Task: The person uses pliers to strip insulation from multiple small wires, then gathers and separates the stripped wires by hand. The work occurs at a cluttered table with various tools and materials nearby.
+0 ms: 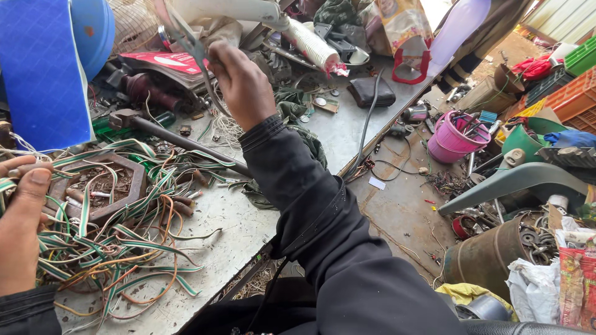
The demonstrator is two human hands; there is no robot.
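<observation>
Pliers: thin metal, r. hand.

Left hand cut by frame edge, scissors blurred

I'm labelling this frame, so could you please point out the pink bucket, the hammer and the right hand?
pink bucket (448, 144): head view, outer side wall.
hammer (180, 141): head view, mid-handle.
right hand (241, 87): head view, back of the hand.

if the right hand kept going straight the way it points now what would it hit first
Probably the red flat package just beyond the right hand, which holds pliers pointing up and left; depth is unclear, so it might pass above it.
</observation>
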